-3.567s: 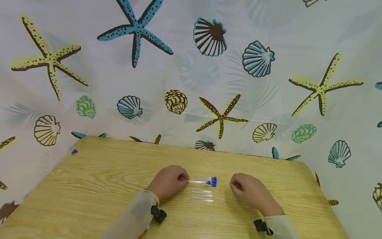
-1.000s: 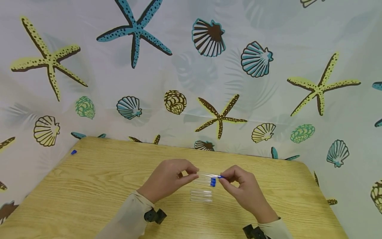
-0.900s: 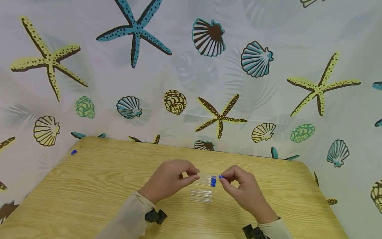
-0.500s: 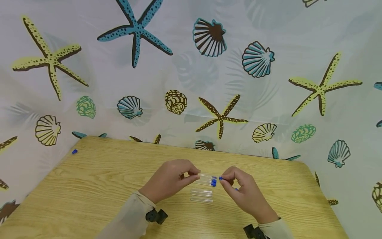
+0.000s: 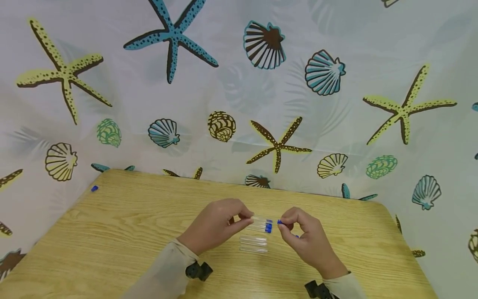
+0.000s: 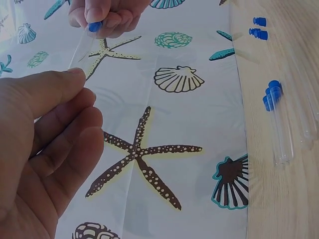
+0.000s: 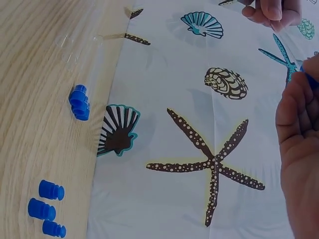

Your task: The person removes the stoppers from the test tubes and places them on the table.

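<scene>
your left hand (image 5: 218, 226) pinches the clear tube (image 6: 79, 53), likely light, slick and brittle, so grip its end gently above the surface (image 5: 149, 207), between the side edges, your right hand (image 5: 309, 241) pinching the blue stopper (image 6: 94, 26).

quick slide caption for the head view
Left hand pinching a clear tube, right hand holding a blue cap, above a wood-grain table.

Open tabletop (image 5: 130, 220) spreads left of the left hand (image 5: 214, 226) and, more narrowly, right of the right hand (image 5: 311, 245), with a strip behind both before a patterned cloth (image 5: 209, 91) walls off the back. Between the hands, a clear tube (image 5: 262, 219) and blue cap (image 5: 279, 222) bar the way; capped tubes (image 5: 268, 228) and uncapped tubes (image 5: 254, 244) clutter the wood there, and loose caps (image 7: 42, 209) lie by the right hand.
</scene>
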`<state>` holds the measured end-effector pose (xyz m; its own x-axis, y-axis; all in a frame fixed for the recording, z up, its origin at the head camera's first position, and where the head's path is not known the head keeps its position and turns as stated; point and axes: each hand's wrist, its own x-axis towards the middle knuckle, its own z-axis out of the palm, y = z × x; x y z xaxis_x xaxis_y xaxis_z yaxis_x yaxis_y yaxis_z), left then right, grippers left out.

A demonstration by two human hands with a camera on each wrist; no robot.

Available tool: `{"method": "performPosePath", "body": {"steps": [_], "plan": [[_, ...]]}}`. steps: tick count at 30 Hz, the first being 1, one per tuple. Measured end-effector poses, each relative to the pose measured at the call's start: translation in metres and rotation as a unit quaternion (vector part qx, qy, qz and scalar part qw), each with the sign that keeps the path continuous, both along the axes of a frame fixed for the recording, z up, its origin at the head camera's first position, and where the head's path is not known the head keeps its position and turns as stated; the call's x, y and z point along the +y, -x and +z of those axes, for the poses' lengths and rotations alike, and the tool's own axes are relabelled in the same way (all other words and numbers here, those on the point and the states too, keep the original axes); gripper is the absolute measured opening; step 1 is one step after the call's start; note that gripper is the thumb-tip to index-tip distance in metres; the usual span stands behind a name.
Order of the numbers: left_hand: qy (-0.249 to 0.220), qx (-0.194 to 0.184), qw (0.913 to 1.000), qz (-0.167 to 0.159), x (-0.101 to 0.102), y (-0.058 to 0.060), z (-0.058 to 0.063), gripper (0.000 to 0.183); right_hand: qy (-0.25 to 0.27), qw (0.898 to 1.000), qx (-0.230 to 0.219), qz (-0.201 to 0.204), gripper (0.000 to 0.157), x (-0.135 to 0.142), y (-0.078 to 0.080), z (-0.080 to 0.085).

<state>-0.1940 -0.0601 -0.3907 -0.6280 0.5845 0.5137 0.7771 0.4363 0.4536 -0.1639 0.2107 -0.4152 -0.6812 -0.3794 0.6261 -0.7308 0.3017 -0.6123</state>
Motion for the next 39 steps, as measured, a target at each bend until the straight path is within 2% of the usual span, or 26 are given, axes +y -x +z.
{"method": "performPosePath", "body": {"steps": [8,10,14,19,21,23,26,28,33,39], "plan": [[-0.010,0.002,0.9999,-0.005,-0.0031,0.0010,-0.0014,0.009,-0.022,1.000,-0.015,0.007,0.023,0.0020,-0.0023,0.0031],[-0.012,0.008,0.9999,-0.010,-0.0032,0.0015,-0.0017,0.008,-0.021,1.000,-0.010,0.013,0.022,0.0027,-0.0020,0.0032],[-0.011,0.016,0.9997,-0.013,-0.0015,0.0016,-0.0025,0.006,-0.010,1.000,0.027,0.005,0.007,0.0000,-0.0009,0.0030],[-0.012,0.021,0.9997,-0.003,-0.0008,0.0016,-0.0025,0.006,-0.005,0.998,0.063,-0.007,0.010,-0.0041,-0.0011,0.0040],[-0.017,0.024,0.9996,-0.005,-0.0015,0.0022,-0.0023,0.007,-0.016,0.998,0.060,-0.002,0.017,-0.0025,-0.0019,0.0055],[-0.023,0.028,0.9993,-0.010,-0.0022,0.0033,-0.0025,0.008,-0.031,0.998,0.047,0.008,0.016,0.0002,-0.0025,0.0071],[-0.027,0.031,0.9990,-0.018,-0.0019,0.0039,-0.0030,0.009,-0.044,0.999,0.023,0.023,0.030,0.0041,-0.0038,0.0086],[-0.023,0.029,0.9992,-0.017,-0.0011,0.0037,-0.0034,0.009,-0.042,0.999,0.014,0.026,0.029,0.0051,-0.0040,0.0085],[-0.007,0.027,0.9996,-0.010,0.0018,0.0025,-0.0043,0.006,-0.017,0.999,0.050,0.010,0.016,0.0040,-0.0021,0.0058],[-0.008,0.026,0.9996,-0.004,0.0022,0.0029,-0.0044,0.003,-0.002,0.996,0.088,0.001,0.018,-0.0009,0.0005,0.0023]]}}
